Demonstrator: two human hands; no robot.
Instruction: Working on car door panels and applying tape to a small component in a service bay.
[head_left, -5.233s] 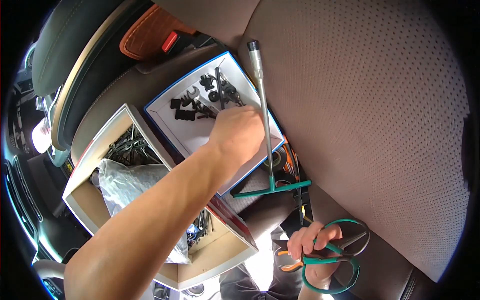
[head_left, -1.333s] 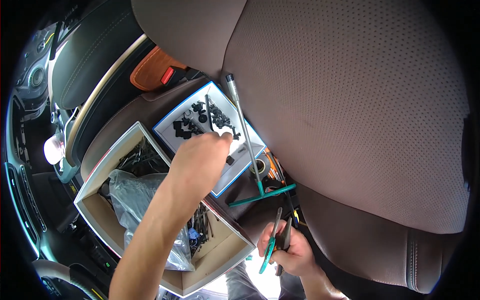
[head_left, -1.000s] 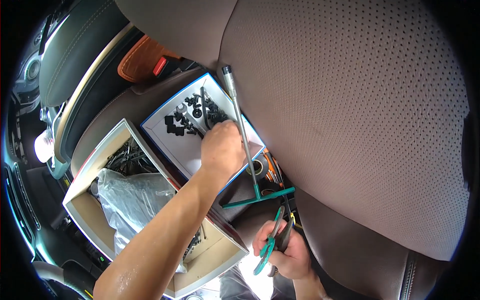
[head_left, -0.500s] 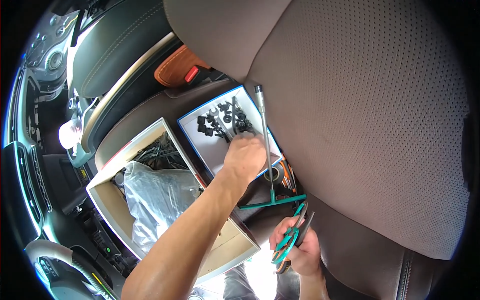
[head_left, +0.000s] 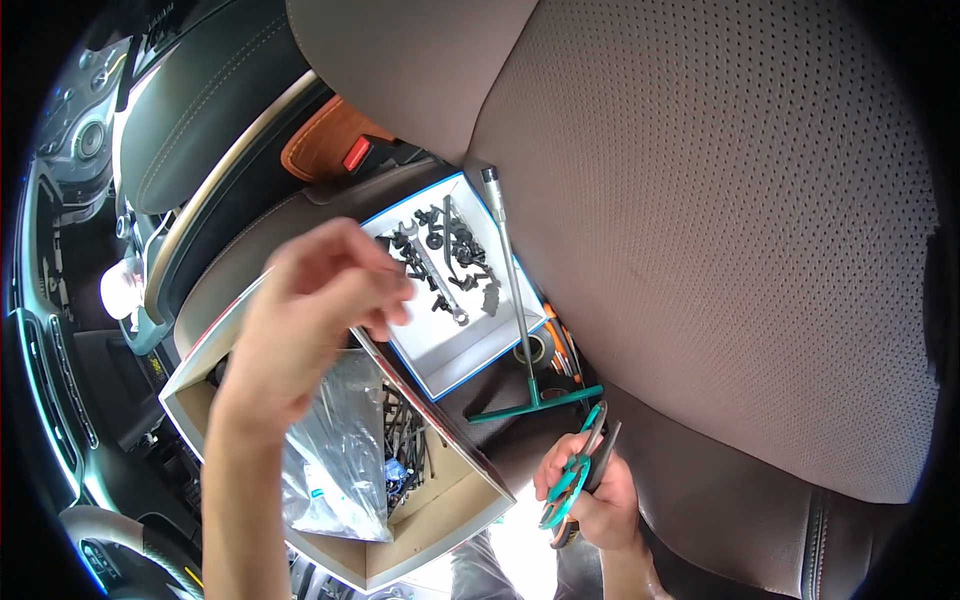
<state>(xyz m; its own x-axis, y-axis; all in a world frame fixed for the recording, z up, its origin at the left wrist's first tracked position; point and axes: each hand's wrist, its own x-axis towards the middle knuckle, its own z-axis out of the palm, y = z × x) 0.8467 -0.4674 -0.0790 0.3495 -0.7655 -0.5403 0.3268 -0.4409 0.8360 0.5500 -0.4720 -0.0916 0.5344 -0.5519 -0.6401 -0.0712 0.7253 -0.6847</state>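
Observation:
My right hand [head_left: 600,495], at the lower middle, is closed around teal-handled pliers [head_left: 568,492], their grey jaws pointing up and apart. An orange-and-black handle end [head_left: 563,534] shows below that grip. My left hand [head_left: 325,290] hangs over the cardboard box [head_left: 460,480], beside the left edge of a white box with a blue rim [head_left: 445,355]. Its fingers are curled and blurred, so I cannot tell whether it holds anything. Inside the white box lie a combination wrench [head_left: 432,270] and several black plastic clips [head_left: 455,240].
A T-handle socket wrench [head_left: 518,300] leans along the white box's right side, near a tape roll [head_left: 530,349] and orange-handled tools [head_left: 562,340]. The cardboard box holds a clear plastic bag [head_left: 345,450] and dark loose fasteners [head_left: 405,440]. A perforated brown seat back [head_left: 720,230] rises at right.
My left hand has pulled out of the white box and moved left over the cardboard box, uncovering the wrench's lower end. My right hand keeps hold of the pliers. The view has shifted slightly.

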